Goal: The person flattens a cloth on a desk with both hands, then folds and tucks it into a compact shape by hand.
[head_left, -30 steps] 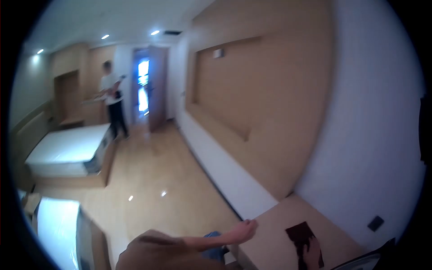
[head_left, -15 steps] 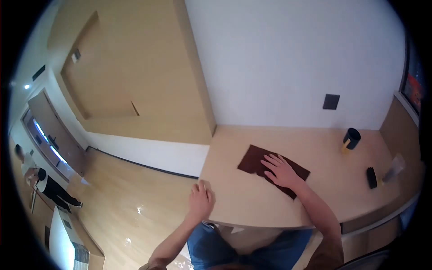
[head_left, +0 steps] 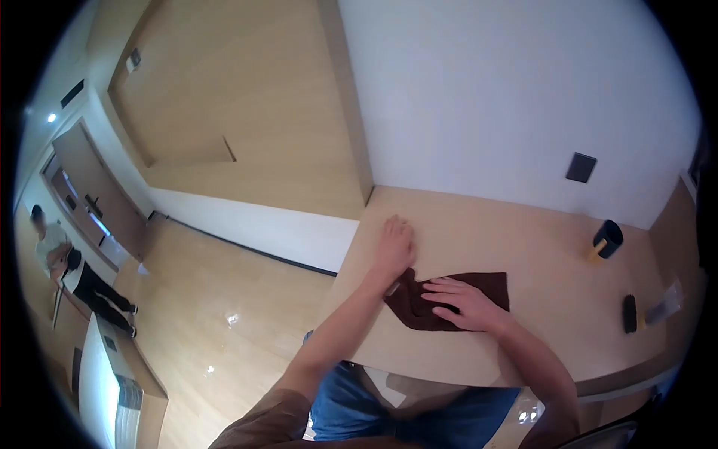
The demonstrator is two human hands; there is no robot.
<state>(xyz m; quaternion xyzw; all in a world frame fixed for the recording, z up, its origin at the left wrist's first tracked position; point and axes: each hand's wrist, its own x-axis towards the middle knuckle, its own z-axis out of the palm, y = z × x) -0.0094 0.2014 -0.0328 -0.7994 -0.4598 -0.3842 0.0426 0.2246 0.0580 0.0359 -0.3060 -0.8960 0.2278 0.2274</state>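
A dark brown cloth (head_left: 426, 314) lies on the light wooden tabletop (head_left: 546, 329), its left part creased and folded up. My right hand (head_left: 467, 303) rests palm down on the cloth's middle, fingers stretched out and a little apart. Just past the cloth's left corner, my left hand (head_left: 395, 243) is on the bare wood with its fingers extended. The left wrist and forearm pass close by the creased edge, and I cannot tell whether they touch it.
To the right stands a dark mug (head_left: 608, 238) with a yellowish handle. Nearer me are a black oblong object (head_left: 629, 313) and a clear plastic item (head_left: 664, 304). A white wall (head_left: 486, 97) borders the table's back. Far left, a person (head_left: 71, 262) stands near a door (head_left: 101, 183).
My left hand has moved from the table's left edge forward and right. The cloth has turned and shifted slightly left, its left side now creased. My right hand stays on it, slightly lower.
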